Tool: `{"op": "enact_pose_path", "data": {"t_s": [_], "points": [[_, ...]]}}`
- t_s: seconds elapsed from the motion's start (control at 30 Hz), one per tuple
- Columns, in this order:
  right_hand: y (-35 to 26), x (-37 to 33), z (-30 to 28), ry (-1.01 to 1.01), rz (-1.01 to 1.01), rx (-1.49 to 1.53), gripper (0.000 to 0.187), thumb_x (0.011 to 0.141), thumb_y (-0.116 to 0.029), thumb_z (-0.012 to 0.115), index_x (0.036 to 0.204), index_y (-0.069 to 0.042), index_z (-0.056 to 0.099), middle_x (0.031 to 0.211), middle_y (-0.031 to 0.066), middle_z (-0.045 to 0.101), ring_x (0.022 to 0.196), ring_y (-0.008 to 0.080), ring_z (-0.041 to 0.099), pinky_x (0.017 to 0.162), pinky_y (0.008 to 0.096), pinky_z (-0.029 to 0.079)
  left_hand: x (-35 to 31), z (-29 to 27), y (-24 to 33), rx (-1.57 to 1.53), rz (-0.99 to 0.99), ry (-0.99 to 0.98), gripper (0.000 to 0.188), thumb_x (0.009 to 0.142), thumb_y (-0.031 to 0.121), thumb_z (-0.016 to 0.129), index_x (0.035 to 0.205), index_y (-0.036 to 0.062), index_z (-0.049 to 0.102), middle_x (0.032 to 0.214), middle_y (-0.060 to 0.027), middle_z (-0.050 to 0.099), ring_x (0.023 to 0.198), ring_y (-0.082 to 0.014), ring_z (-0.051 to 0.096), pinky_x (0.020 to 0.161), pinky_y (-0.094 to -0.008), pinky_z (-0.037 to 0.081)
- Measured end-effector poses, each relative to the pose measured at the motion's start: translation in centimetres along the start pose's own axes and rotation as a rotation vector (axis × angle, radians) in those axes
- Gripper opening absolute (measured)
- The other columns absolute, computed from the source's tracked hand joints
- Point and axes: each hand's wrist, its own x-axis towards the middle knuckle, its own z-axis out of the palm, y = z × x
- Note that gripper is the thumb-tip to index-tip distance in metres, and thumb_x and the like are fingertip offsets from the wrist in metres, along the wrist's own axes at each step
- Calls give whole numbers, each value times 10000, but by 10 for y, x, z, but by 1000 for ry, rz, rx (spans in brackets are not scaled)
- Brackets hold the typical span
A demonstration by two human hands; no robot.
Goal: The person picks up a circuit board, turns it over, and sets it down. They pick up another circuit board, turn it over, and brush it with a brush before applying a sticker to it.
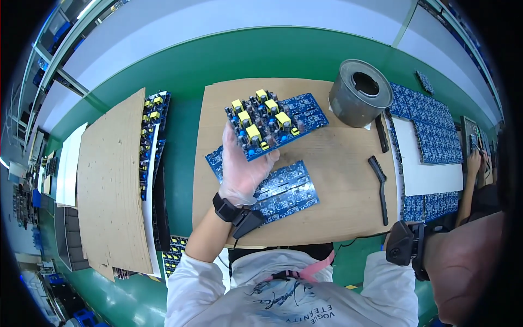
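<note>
My left hand [243, 169], in a thin translucent glove, holds up a blue circuit board [310, 111] from below and at its near edge. Yellow block components and small dark cylinders crowd its left part; the right part shows bare blue board. Beneath it, flat blue circuit boards [289, 191] lie on a brown cardboard sheet [348, 207], partly covered by my hand and wrist. My right hand [463, 267] is raised close to the camera at the lower right, blurred, beyond a black wrist strap. Its fingers do not show, so whether it holds anything is hidden.
A metal can [357, 98] with a round opening stands at the far right of the cardboard. Two black brushes, one nearer [379, 188], lie there. Blue boards [436, 136] are stacked to the right, near another person's hand [475, 162]. Cardboard-covered boards [111, 185] stand left.
</note>
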Motion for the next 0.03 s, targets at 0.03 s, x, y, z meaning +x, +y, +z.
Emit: {"op": "enact_pose_path", "data": {"t_s": [0.03], "points": [[-1,0,1,3,-2,-6,344,853,-288,529,1144,-105,513,893,132,584,835,227,499,658,344,437,0,1,-2,1,-5,-5,354,948,314,382,1220,99,456,1145,-86,556,952,-197,600,590,-284,574]]}}
